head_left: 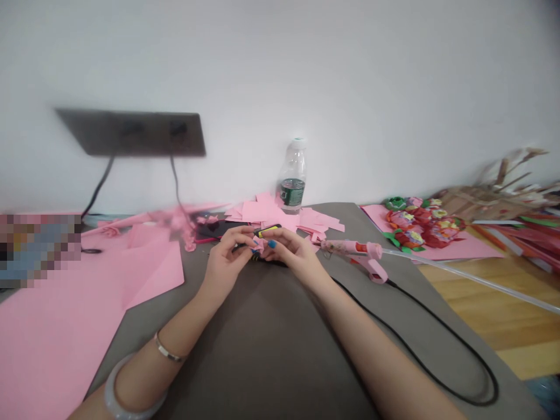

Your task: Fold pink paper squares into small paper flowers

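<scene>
Between both hands, over the grey mat (262,338), is a small folded piece of pink paper (259,245). My left hand (227,259) pinches it from the left with thumb and fingers. From the right, my right hand (297,254) grips the same piece, its blue thumbnail showing. A yellow and black tool (269,231) lies just behind the fingers, partly hidden by them. Right of my right hand rests a pink glue gun (356,251) with a clear glue stick (464,277) in its back end. Cut pink paper pieces (262,211) are piled behind the hands.
A plastic bottle (293,181) stands against the wall. Large pink sheets (87,309) cover the left side. Paper flowers (422,224) lie on pink paper at the right, near a brown paper bundle (481,201). The black cord (437,332) loops across the right side. Sockets (144,134) hold two plugs.
</scene>
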A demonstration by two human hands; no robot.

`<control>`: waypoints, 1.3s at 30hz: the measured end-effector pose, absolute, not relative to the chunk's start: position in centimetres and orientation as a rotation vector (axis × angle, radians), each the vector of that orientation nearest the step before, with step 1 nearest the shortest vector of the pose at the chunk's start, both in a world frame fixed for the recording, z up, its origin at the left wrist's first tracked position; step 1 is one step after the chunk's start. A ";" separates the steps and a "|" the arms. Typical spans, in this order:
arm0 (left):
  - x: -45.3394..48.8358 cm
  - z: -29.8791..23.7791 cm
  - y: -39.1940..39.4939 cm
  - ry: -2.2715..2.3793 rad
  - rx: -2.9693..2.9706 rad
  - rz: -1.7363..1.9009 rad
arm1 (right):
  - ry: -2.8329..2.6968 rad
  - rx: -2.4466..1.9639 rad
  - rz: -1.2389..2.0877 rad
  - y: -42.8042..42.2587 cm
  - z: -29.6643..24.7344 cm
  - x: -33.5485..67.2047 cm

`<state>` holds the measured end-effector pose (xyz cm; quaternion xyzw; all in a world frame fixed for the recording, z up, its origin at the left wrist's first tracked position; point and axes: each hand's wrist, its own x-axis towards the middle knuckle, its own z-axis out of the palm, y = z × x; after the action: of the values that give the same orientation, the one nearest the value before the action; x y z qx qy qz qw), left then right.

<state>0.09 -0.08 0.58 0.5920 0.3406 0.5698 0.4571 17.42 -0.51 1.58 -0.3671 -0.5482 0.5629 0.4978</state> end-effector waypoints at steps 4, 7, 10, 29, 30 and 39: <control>0.1 0.5 -0.2 0.834 1.484 1.360 | -1.279 -0.865 1.376 -0.5 1.7 17.4; 0.3 0.6 -0.3 0.842 1.400 1.336 | -1.235 -0.874 1.370 -0.4 1.5 17.4; 0.5 0.6 -0.4 0.868 1.237 1.334 | -1.204 -0.876 1.339 -0.2 1.2 17.5; 0.3 0.9 -0.1 0.910 1.265 1.125 | -1.363 -0.893 1.233 -0.3 1.1 17.4; 0.2 0.9 -0.1 0.897 1.272 1.110 | -1.352 -0.897 1.259 -0.2 1.1 17.4; 0.0 0.7 0.1 0.820 1.196 1.123 | -1.156 -0.883 1.583 -0.3 1.0 17.9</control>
<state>0.04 0.06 0.66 0.5176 0.3550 0.4861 0.6081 17.86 -0.25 1.02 -0.3615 -0.4729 0.6475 0.4758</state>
